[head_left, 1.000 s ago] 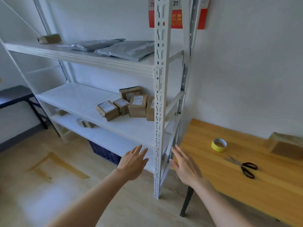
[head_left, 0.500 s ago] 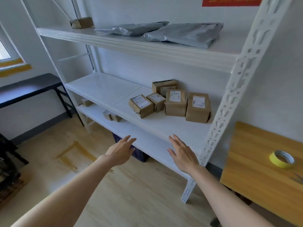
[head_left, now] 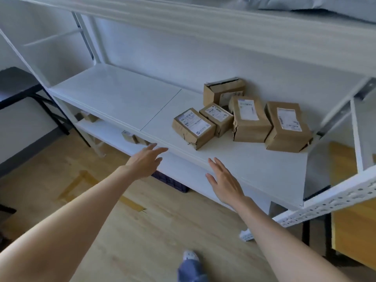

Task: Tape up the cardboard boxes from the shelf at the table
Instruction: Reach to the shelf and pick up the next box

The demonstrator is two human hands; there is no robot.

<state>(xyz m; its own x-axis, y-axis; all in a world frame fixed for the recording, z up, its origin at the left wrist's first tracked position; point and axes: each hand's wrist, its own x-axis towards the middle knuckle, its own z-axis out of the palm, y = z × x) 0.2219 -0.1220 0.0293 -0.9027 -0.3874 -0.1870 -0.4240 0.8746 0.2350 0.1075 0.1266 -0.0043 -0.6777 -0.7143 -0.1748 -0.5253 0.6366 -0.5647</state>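
The white metal shelf stands in front of me, and the cardboard boxes are on its middle board, at the right end, close to the wall. There are five of them. The front box lies flat and turned at an angle, and its near corner is torn. Just beside it is a smaller box. Behind these two, the back box stands against the wall with its top flap a little open. To the right are a taller box and the rightmost box, near each other. Every box carries a white shipping label with a barcode and small print, but the writing is too blurred for me to read.

On the lower board I see some small boxes, partly hidden by the board above. Under the shelf sits a dark blue crate; I cannot tell what is in it. On the top board lie grey bags. The yellow wooden desk is at the right, behind the shelf post.

Both my arms are stretched forward. My left hand is palm down with straight fingers near the front edge of the middle board, and it holds nothing. My right hand is also flat and empty, fingers spread, above that front edge and pointing toward the boxes, apart from them.
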